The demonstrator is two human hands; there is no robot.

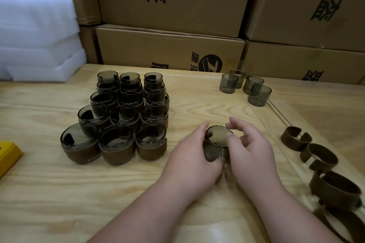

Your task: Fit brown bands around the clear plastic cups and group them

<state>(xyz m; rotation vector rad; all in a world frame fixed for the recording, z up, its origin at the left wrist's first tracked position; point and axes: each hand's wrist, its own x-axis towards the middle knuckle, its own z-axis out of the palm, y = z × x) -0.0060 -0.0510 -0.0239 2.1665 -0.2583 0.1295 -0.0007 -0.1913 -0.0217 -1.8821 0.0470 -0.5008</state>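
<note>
Smoky clear plastic cup (218, 140) sits mid-table, clamped between left hand (194, 156) and right hand (249, 151) curled round it, likely seating its brown band; banded cups (126, 112) grouped left, bare cups (245, 86) far right, spare brown bands (320, 156) near right within reach.

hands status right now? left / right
Left hand: grip closed on the cup.
Right hand: fingers curled, pinching the same cup's rim.
</note>
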